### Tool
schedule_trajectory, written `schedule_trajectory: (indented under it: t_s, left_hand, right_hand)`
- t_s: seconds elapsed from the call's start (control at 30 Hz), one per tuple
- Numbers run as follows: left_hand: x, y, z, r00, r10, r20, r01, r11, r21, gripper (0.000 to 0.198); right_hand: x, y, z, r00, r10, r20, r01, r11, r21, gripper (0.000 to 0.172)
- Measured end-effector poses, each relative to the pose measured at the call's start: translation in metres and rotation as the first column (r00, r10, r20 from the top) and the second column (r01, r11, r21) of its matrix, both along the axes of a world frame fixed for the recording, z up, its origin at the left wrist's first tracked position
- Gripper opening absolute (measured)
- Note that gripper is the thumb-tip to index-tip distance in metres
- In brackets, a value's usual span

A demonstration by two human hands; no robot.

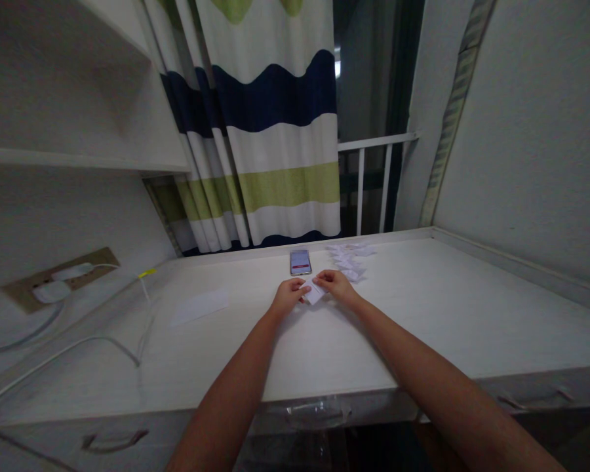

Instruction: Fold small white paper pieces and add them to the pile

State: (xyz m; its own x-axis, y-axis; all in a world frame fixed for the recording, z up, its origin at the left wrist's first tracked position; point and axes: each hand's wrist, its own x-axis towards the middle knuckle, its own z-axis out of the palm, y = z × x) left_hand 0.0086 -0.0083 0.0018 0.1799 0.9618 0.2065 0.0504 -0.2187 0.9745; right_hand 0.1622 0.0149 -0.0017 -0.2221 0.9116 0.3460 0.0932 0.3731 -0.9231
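Both my hands meet over the middle of a white desk (423, 314). My left hand (288, 295) and my right hand (337, 285) pinch a small white piece of paper (314, 293) between their fingertips, one on each side. Just beyond them a phone (300, 261) lies flat with its screen lit. To the right of the phone is a loose pile of several small white paper pieces (349, 259).
A white sheet of paper (199, 305) lies on the desk to the left. A white cable (78, 344) runs from a wall socket (59, 278) across the left side. A striped curtain (275, 144) and a white railing (373, 177) stand behind the desk. Drawer handles (113, 442) sit below the front edge.
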Motion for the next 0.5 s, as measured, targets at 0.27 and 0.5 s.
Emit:
schedule_trajectory:
  t_s: [0.27, 0.5]
  left_hand:
    - [-0.002, 0.0028, -0.0012, 0.996, -0.019, 0.083, 0.024, 0.998, -0.064, 0.037]
    - [-0.0048, 0.0041, -0.0004, 0.992, 0.064, 0.104, -0.062, 0.998, -0.019, 0.041]
  right_hand:
    - [0.0001, -0.0026, 0.0048, 0.996, 0.038, -0.079, -0.046, 0.995, -0.09, 0.026]
    - [0.0022, -0.0028, 0.0003, 0.991, 0.074, -0.113, -0.091, 0.984, -0.154, 0.03]
